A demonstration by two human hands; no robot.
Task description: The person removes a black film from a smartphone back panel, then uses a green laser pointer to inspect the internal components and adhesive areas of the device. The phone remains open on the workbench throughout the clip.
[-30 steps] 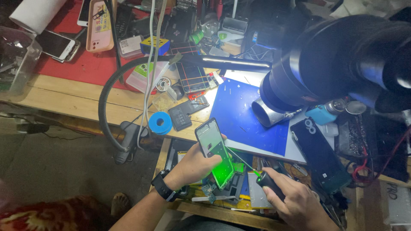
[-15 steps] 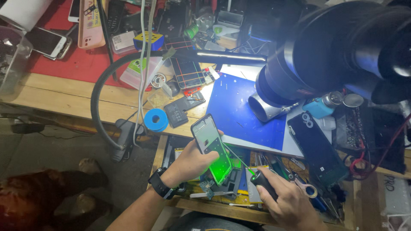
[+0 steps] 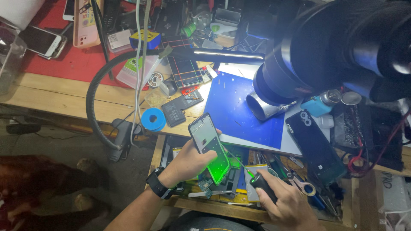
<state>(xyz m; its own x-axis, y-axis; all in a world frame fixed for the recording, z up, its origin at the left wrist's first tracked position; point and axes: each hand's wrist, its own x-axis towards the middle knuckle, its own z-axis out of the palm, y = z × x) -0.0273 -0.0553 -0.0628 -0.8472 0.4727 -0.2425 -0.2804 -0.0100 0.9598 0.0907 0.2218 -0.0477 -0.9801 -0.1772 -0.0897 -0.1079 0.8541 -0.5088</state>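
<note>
The opened smartphone frame with its grey metal inner plate [image 3: 208,147] is held in the air over the pulled-out drawer of tools and parts [image 3: 239,179], just in front of the near edge of the bench. Its long axis runs on a slant, the upper end tilted away and to the left, the lower end down and to the right, where it glows bright green. The left hand [image 3: 188,162] is clamped around the frame from below and from the left, thumb across the lower face and fingers behind the far edge, a black wristwatch [image 3: 159,185] on the wrist. The right hand [image 3: 284,201] is closed around a short black pen-shaped tool [image 3: 259,183] whose tip gives a green point of light and aims up and to the left. So the frame lies up and to the left of the right hand, near but apart, its lit lower end being the part closest to the tool tip; a thin wire [image 3: 233,155] seems to run between them. Beyond, on the wooden bench, lie a blue rectangular work mat [image 3: 239,111], a blue roll of tape [image 3: 153,119], a dark phone back cover [image 3: 314,145], and the large black microscope head [image 3: 325,47] overhanging the mat.
</note>
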